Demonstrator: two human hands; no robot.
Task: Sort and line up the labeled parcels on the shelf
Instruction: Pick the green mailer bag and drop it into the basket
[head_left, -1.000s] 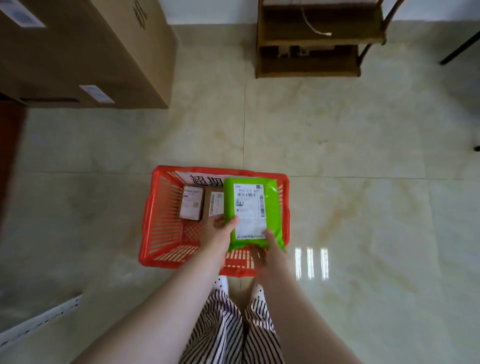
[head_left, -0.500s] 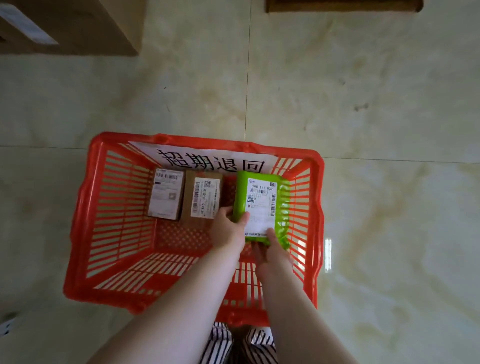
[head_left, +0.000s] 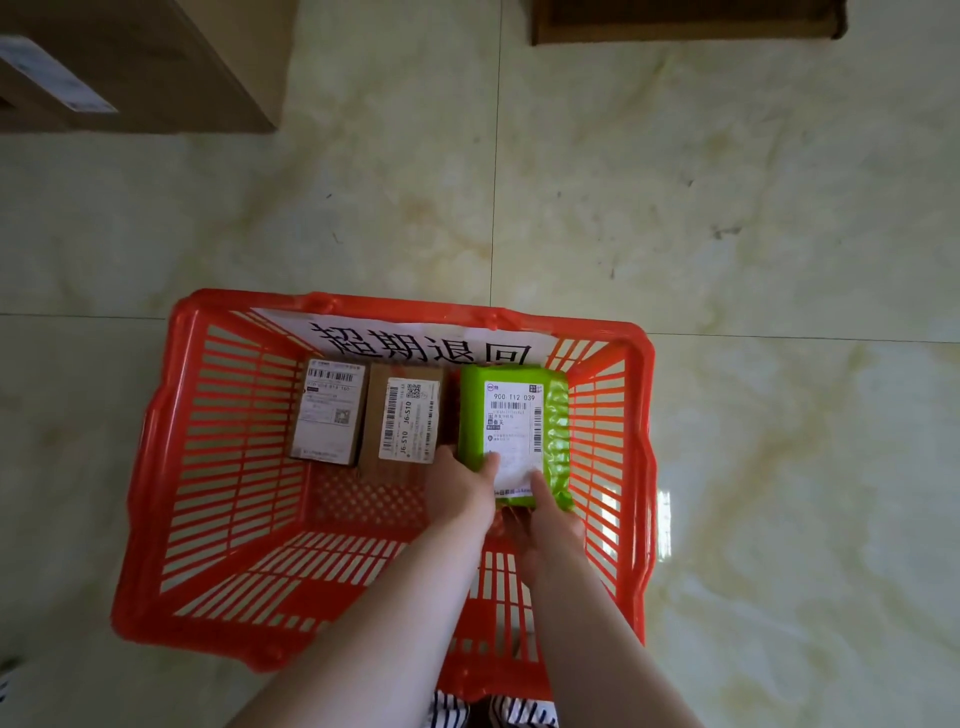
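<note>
While the red basket sits on pale marbled floor tiles, both hands, left hand and right hand, pinch the green parcel inside it.

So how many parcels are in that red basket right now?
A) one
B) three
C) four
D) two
B: the basket holds a white-labelled box, a brown box and a green parcel in a row.

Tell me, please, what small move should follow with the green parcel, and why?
Probably letting go: the green parcel already lies in the red basket beside the two brown boxes, label up, while both hands, left and right, pinch its near edge.
</note>
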